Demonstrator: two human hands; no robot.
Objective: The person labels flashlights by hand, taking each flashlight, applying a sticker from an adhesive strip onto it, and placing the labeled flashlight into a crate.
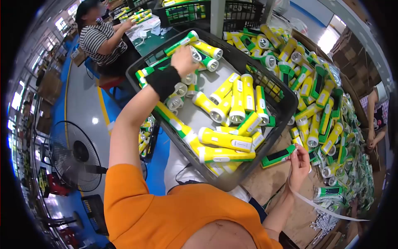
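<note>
A black plastic crate (pixel 182 159) in front of me holds many yellow-and-green flashlights (pixel 226 142). My left hand (pixel 184 62), with a black band on its wrist, reaches to the crate's far left part. Its fingers curl around a flashlight (pixel 195 54) whose clear lens end shows beside them. On the other side, just outside the crate's near right corner, my right hand (pixel 298 167) pinches the end of a green flashlight (pixel 278 157) with a dark panel facing up. A narrow white strip (pixel 327 207) trails from near my right wrist toward the right edge.
A large pile of flashlights (pixel 306 83) lies to the right, many in clear plastic bags (pixel 356 174). White cords (pixel 325 222) lie near the front. A standing fan (pixel 76 151) is at left. A co-worker in stripes (pixel 101 43) sits beyond; another person's arms (pixel 372 124) show at right.
</note>
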